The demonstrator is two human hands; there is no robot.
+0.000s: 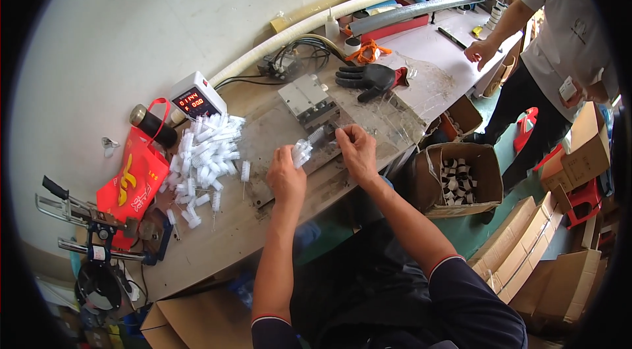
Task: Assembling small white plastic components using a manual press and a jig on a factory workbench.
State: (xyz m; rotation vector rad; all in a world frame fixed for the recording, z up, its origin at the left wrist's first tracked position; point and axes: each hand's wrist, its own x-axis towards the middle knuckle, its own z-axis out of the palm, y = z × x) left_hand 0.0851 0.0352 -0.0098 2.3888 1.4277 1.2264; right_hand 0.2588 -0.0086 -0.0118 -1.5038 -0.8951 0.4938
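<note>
Two hands are working over the tabletop [205, 253]: your left grip [287, 175] is clamping several white brushes [302, 154]; your right grip [357, 153] is reaching inward, whether clamped or apart I cannot tell. You are apparently handling brushes singly; the next move is seemingly calling for careful alignment. One separate brush [317, 134] is sitting between both grips, near the metal fixture [308, 101].

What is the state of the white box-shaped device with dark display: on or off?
On: red digits glow on the dark display of the white box-shaped device.
</note>
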